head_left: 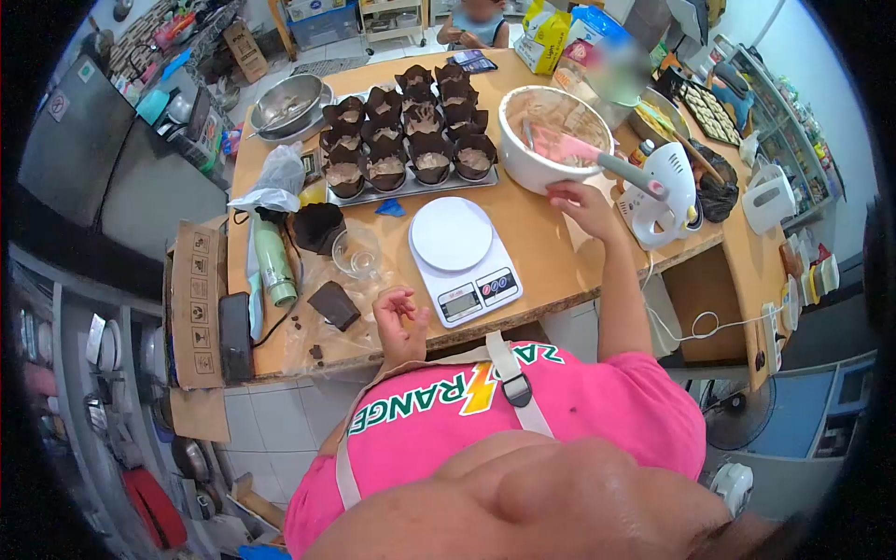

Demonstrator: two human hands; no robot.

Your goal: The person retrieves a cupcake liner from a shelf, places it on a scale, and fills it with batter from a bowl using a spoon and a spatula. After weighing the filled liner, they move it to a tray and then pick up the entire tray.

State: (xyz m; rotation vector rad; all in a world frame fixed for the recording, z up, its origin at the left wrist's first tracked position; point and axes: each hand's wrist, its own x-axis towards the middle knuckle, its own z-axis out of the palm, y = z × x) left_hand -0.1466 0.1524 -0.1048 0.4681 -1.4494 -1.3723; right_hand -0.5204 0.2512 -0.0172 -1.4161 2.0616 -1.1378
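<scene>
My left hand [401, 324] is at the table's front edge, palm up, fingers loosely curled and apart, holding nothing. Just right of it lies a white digital kitchen scale [453, 235] with a bare round platform. My right hand [583, 207] rests with fingers stretched out against the lower side of a white mixing bowl [520, 161], not visibly gripping it. Brown batter smears the bowl's inside, and a spatula [597, 161] with a pink blade and grey handle leans in it. Several dark paper cups of batter [385, 169] stand on a metal tray [397, 193].
A white hand mixer [661, 196] stands at the right, its cord trailing. Left are a steel bowl [289, 105], a green bottle [273, 261], a clear bowl [357, 252], spare dark liners [317, 227] and a chocolate-coloured block [334, 306]. A person [474, 26] is beyond the table.
</scene>
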